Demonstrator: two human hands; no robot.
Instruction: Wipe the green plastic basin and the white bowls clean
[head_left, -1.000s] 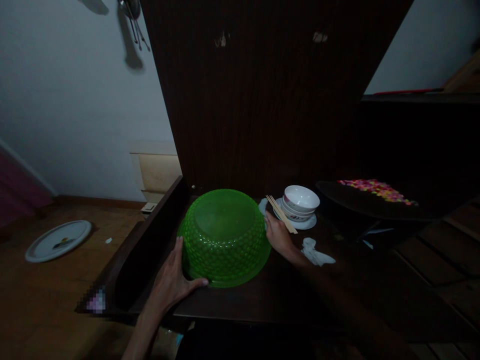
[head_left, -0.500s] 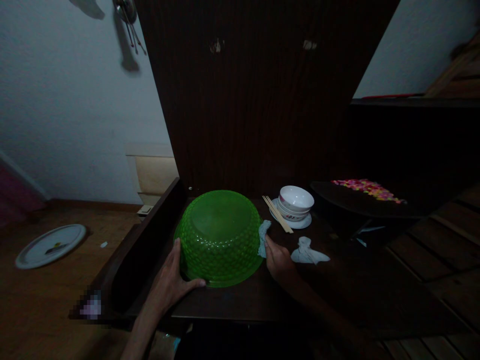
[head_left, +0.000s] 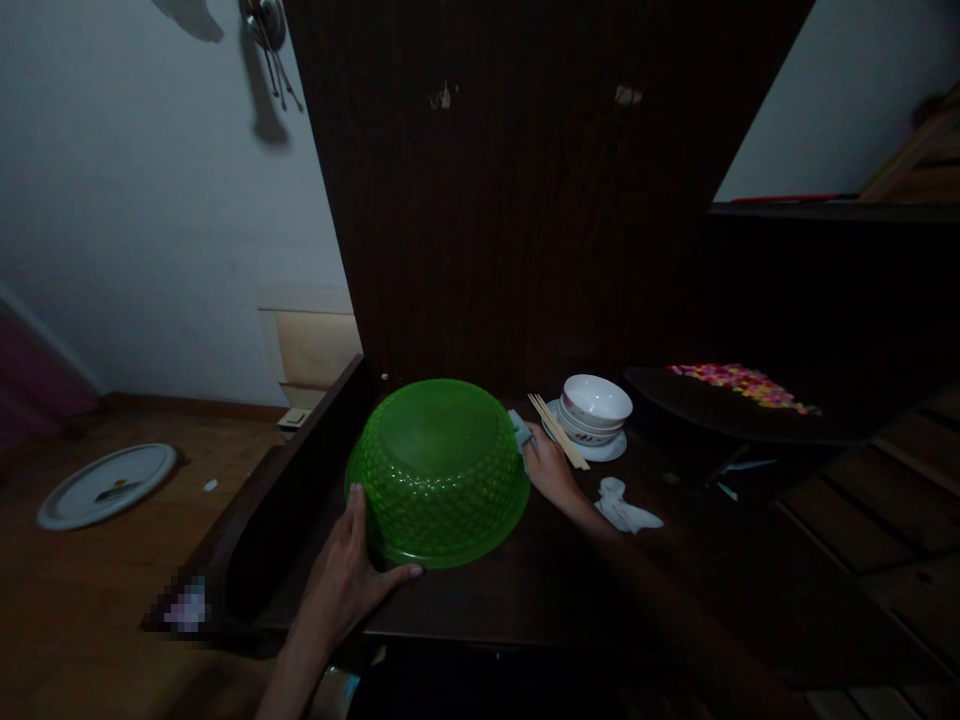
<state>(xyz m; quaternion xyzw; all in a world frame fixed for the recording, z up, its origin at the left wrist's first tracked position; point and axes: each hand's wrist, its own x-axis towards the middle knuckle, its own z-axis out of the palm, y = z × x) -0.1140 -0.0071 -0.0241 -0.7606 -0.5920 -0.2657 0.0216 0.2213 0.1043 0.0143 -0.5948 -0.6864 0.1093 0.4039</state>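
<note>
A green plastic basin [head_left: 439, 470] with a scaly textured side rests upside down on the dark wooden table [head_left: 480, 605]. At its near left rim, my left hand [head_left: 343, 560] grips it, with the thumb along the front edge and the fingers up the side. My right hand [head_left: 551, 468] is closed around a pale blue-grey cloth [head_left: 520, 432] and presses it to the basin's right side. Part of the cloth is hidden behind the basin and the fingers.
Stacked white bowls [head_left: 596, 402] stand on a plate [head_left: 616, 448], with chopsticks [head_left: 559, 433] leaning across its left edge. A crumpled white cloth [head_left: 626, 507] lies nearer. A raised wooden side [head_left: 296, 480] borders the table's left. On the floor lies a round white lid-like thing [head_left: 67, 500].
My right hand has moved the cloth up and back along the basin's right side. My left hand stays at the near left rim. The view has shifted slightly.
</note>
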